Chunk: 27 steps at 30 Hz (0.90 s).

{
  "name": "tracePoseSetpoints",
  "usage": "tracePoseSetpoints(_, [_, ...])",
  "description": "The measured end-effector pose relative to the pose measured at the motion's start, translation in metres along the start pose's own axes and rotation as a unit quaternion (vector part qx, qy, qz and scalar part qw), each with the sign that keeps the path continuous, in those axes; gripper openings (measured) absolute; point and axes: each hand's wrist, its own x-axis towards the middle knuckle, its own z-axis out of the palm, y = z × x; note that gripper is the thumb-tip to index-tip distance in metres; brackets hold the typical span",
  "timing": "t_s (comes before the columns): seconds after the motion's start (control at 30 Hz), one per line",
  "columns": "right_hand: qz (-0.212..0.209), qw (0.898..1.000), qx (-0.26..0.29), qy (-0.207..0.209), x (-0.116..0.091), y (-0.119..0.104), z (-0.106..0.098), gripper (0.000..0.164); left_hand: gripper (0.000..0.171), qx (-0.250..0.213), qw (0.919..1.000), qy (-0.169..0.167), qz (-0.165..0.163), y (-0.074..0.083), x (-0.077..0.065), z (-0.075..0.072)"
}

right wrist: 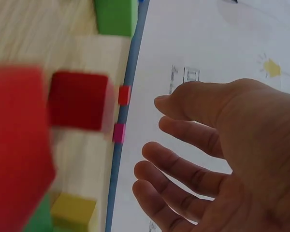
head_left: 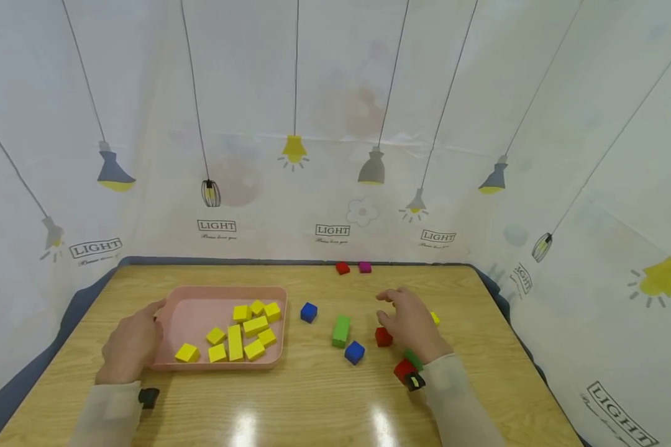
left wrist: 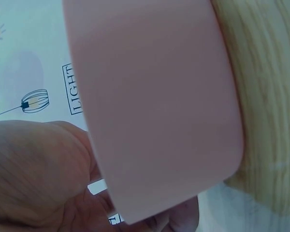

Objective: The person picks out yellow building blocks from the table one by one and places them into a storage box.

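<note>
A pink tray (head_left: 192,316) holding several yellow blocks (head_left: 234,343) lies on the left of the table. My left hand (head_left: 131,341) grips its left side; in the left wrist view the tray's wall hides part of the fingers. Over the right-hand blocks hovers my right hand (head_left: 414,323), fingers loosely spread with nothing in them, as the right wrist view (right wrist: 198,154) confirms. Closest to it is a red block (head_left: 384,337). A second red block (head_left: 405,370) and a green block (head_left: 413,360) lie under the wrist, and a yellow block (head_left: 435,318) shows partly behind the hand.
Between tray and right hand lie two blue blocks (head_left: 309,312) and a long green block (head_left: 341,331). At the table's far edge are a small red block (head_left: 342,267) and a magenta block (head_left: 365,267). A lamp-printed white cloth (head_left: 268,198) encloses the wooden table (head_left: 313,403).
</note>
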Motion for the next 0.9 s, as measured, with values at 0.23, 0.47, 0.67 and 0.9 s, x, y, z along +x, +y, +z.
tracePoseSetpoints(0.23, [0.038, 0.999, -0.008, -0.012, -0.013, 0.033, -0.006, 0.036, 0.064, -0.002, 1.0, -0.002, 0.0, 0.0, -0.001, -0.001])
tracePoseSetpoints(0.47, [0.034, 0.999, -0.017, -0.011, -0.02, 0.052, -0.005, 0.034, 0.064, -0.002, 1.0, 0.001, -0.005, 0.001, 0.0, 0.001])
tracePoseSetpoints(0.67, [0.032, 0.999, -0.02, -0.027, -0.022, 0.056, -0.006, 0.032, 0.064, 0.0, 1.0, 0.0, -0.001, 0.001, 0.0, 0.001])
tracePoseSetpoints(0.9, [0.019, 0.999, -0.016, -0.033, -0.019, 0.058, -0.003, 0.029, 0.064, -0.001, 1.0, 0.001, -0.001, 0.001, 0.0, 0.001])
